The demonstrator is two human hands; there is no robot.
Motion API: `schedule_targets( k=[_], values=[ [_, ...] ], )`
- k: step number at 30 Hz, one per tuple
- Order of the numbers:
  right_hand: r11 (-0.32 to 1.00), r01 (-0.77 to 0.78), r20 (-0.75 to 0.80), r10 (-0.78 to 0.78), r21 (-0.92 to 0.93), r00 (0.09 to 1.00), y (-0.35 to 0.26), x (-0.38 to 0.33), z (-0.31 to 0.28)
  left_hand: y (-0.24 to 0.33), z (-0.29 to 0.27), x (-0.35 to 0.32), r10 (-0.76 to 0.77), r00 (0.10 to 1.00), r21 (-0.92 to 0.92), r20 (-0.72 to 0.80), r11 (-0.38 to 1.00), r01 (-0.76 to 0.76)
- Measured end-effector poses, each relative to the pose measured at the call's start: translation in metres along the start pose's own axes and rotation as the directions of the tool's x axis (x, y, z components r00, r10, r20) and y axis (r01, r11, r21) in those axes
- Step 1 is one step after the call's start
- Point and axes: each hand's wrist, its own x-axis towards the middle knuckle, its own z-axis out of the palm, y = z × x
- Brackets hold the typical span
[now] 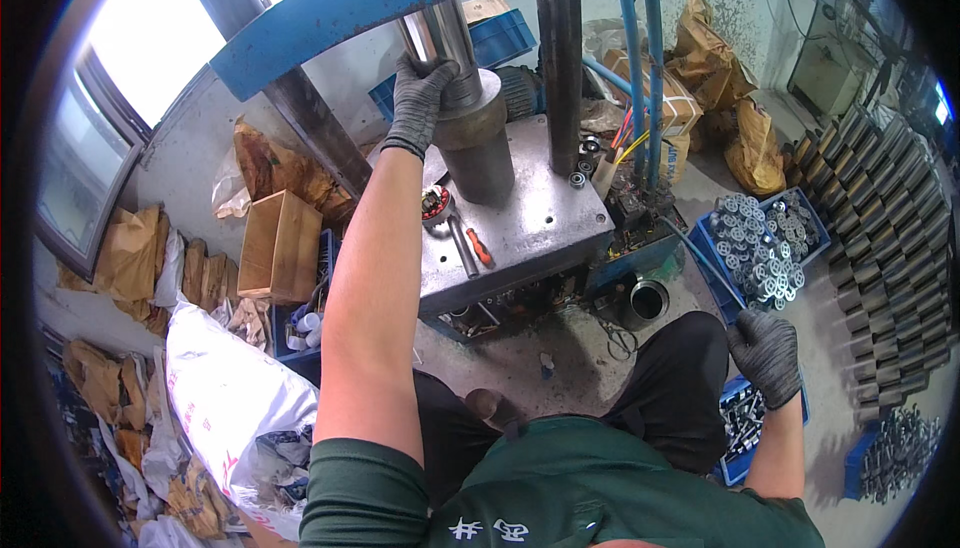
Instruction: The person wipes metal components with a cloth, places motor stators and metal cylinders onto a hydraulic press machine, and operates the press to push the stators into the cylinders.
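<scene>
Cluttered workshop floor, left hand clamped on press cylinder, right hand loosely curled over blue crate

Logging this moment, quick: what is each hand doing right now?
Left hand: gloved, gripping the press cylinder.
Right hand: gloved, fingers curled, grasp cannot be told.

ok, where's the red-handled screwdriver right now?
Head view: the red-handled screwdriver lies on the grey press table, centre, beside a metal rod, below the left hand.

head camera looks steeply down, close overhead.
</scene>
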Motion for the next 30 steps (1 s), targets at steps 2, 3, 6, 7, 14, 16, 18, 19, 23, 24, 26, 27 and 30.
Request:
schedule_targets(
  k=[2,3,6,7,14,16,18,19,23,24,26,27,30],
  values=[
    [1.0,0.002,-0.005,-0.002,0.003,1.0,0.0,0.0,0.0,0.001,0.0,0.0,-0.015,1.0,0.011,0.0,1.0,0.015],
    [1.0,-0.001,0.003,0.001,0.001,1.0,0.0,0.0,-0.001,0.001,-0.001,0.0,-0.026,1.0,0.025,0.015,0.999,0.026],
    [1.0,-0.002,0.019,0.002,0.0,1.0,0.0,0.0,-0.002,0.001,-0.002,0.001,-0.031,0.999,0.022,0.037,0.999,0.03],
    [1.0,-0.001,0.029,0.001,0.001,1.0,0.0,0.0,-0.002,0.0,-0.002,0.002,-0.038,0.999,0.01,0.036,0.999,0.038],
    [0.999,0.049,0.071,-0.049,0.006,0.996,0.002,0.001,-0.004,-0.007,-0.003,0.012,0.041,0.998,0.048,0.038,0.998,-0.043],
    [0.996,0.082,0.092,-0.083,0.019,0.992,0.003,0.002,-0.006,-0.008,-0.003,0.014,0.008,1.0,0.155,0.009,0.988,-0.009],
    [0.994,0.111,0.157,-0.111,0.005,0.981,0.006,0.003,-0.009,-0.007,-0.003,0.014,0.021,1.0,0.167,0.022,0.986,-0.024],
    [0.99,0.141,0.227,-0.135,-0.009,0.964,0.007,0.004,-0.011,-0.006,-0.003,0.013,0.0,1.0,0.194,0.023,0.981,-0.004],
    [0.979,0.202,0.327,-0.202,0.034,0.923,0.013,0.012,-0.019,-0.001,-0.002,0.009,-0.052,0.999,0.21,0.015,0.977,0.047],
    [0.975,0.22,0.377,-0.218,0.038,0.9,0.015,0.016,-0.021,0.0,-0.002,0.009,-0.045,0.999,0.217,0.011,0.975,0.041],
    [0.97,0.239,0.429,-0.233,0.041,0.873,0.016,0.022,-0.022,0.001,-0.002,0.008,-0.04,0.999,0.223,0.006,0.974,0.038],
    [0.976,0.216,0.318,-0.216,0.035,0.923,0.017,0.025,-0.023,0.001,-0.002,0.008,-0.037,0.999,0.259,0.008,0.965,0.034],
    [0.98,0.196,0.207,-0.201,0.043,0.958,0.017,0.03,-0.024,-0.001,-0.003,0.009,-0.029,0.999,0.268,0.017,0.963,0.023]
  ],
)
